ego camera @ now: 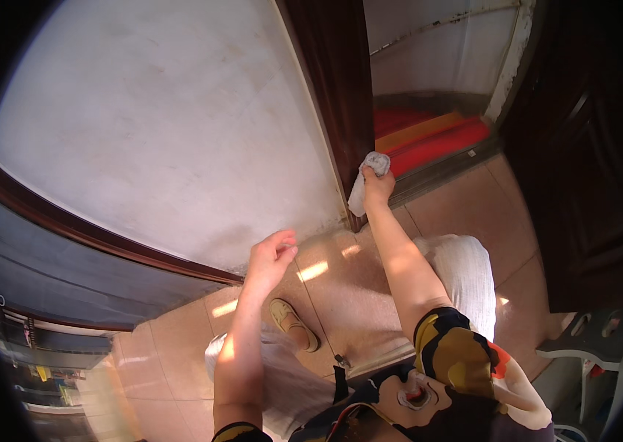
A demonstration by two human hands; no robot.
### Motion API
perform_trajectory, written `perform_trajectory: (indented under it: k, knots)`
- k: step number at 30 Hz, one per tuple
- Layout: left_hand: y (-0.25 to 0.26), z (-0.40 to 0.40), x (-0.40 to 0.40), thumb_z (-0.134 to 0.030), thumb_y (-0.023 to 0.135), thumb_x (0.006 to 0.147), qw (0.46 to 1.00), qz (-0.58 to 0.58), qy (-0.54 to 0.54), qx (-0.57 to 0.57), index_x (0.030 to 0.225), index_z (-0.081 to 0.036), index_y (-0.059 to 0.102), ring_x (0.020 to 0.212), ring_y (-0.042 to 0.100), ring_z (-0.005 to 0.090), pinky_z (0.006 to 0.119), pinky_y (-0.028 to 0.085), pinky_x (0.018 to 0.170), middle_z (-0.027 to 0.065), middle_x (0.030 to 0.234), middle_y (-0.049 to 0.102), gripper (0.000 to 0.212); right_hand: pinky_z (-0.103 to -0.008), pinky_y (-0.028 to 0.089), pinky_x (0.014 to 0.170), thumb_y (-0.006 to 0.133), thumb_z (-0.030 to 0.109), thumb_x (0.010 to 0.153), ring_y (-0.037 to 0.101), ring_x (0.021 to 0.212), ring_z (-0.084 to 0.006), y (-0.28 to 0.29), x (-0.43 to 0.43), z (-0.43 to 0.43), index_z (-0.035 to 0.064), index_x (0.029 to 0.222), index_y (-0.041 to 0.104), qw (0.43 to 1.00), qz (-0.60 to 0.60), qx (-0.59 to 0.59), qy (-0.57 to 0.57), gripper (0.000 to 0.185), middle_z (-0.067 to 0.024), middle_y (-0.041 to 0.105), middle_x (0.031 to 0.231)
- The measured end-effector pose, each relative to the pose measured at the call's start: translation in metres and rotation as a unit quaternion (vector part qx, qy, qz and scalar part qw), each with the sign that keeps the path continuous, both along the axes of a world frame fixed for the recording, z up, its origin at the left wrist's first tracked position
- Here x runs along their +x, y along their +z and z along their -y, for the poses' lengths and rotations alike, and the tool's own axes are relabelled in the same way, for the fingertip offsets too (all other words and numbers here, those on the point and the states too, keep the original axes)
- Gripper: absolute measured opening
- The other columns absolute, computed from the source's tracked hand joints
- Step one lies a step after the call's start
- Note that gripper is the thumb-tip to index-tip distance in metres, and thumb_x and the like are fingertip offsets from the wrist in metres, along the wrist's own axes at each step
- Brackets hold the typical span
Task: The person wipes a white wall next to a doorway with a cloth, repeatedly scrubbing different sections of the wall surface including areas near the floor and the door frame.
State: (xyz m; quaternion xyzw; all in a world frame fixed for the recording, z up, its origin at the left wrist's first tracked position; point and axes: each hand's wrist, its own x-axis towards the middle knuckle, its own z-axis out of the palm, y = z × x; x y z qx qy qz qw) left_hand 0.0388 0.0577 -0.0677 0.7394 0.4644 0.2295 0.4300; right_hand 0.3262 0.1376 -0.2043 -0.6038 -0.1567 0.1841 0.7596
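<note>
My right hand (380,189) grips a folded white cloth (359,193) at the lower part of a dark brown wooden door frame (339,83). The cloth appears to be against the frame; whether it presses on it is hard to tell. Lower and to the left, my left hand (272,257) is held in the air with loosely bent fingers and a gap between them and the thumb. Nothing is in it. A white wall (168,121), scuffed in places, rises beyond that hand.
Past the threshold (433,171) lies a red surface (438,142). A dark panelled door (582,182) stands at the right, above a grey shoe rack or stool (582,345). Pinkish tiles (179,353) cover the floor. My shoe (293,323) is below my left hand.
</note>
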Motion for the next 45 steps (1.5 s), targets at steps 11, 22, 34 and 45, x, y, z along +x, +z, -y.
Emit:
perform_trajectory:
  k: [11, 22, 34, 45]
  knots:
    - [0.011, 0.013, -0.006, -0.009, 0.066, 0.088, 0.999, 0.023, 0.006, 0.024, 0.121, -0.001, 0.062, 0.091, 0.068, 0.0191, 0.032, 0.054, 0.079, 0.0125, 0.107, 0.070, 0.033, -0.0430, 0.047, 0.092, 0.078, 0.023, 0.072, 0.062, 0.106, -0.0385, 0.049, -0.036, -0.004, -0.0068, 0.115, 0.058, 0.998, 0.052, -0.025, -0.004, 0.056, -0.0251, 0.065, 0.112]
    - [0.009, 0.032, -0.032, -0.008, 0.065, 0.089, 0.999, 0.021, 0.037, -0.016, 0.121, -0.002, 0.062, 0.093, 0.067, 0.0196, 0.031, 0.054, 0.079, 0.0131, 0.107, 0.070, 0.033, -0.0431, 0.047, 0.090, 0.074, 0.020, 0.075, 0.061, 0.104, -0.0389, 0.055, -0.041, -0.008, -0.0092, 0.114, 0.056, 0.998, 0.065, 0.013, 0.006, 0.052, -0.0258, 0.064, 0.108]
    - [0.008, 0.028, -0.036, -0.008, 0.065, 0.089, 0.999, 0.009, 0.038, -0.026, 0.120, -0.002, 0.062, 0.090, 0.067, 0.0184, 0.031, 0.054, 0.077, 0.0129, 0.106, 0.070, 0.032, -0.0319, 0.046, 0.089, 0.065, 0.008, 0.089, 0.059, 0.103, -0.0203, 0.070, -0.064, 0.003, -0.0051, 0.120, 0.055, 0.992, -0.073, 0.075, 0.072, 0.036, -0.0108, 0.062, 0.115]
    - [0.001, 0.026, -0.028, -0.010, 0.066, 0.088, 1.000, -0.001, 0.001, 0.005, 0.120, -0.002, 0.062, 0.088, 0.068, 0.0203, 0.032, 0.056, 0.075, 0.0138, 0.106, 0.070, 0.033, -0.0491, 0.043, 0.090, 0.070, 0.025, 0.079, 0.052, 0.110, -0.0391, 0.273, -0.052, -0.002, -0.0016, 0.112, 0.052, 0.923, 0.377, 0.075, -0.005, 0.046, -0.0183, 0.052, 0.114]
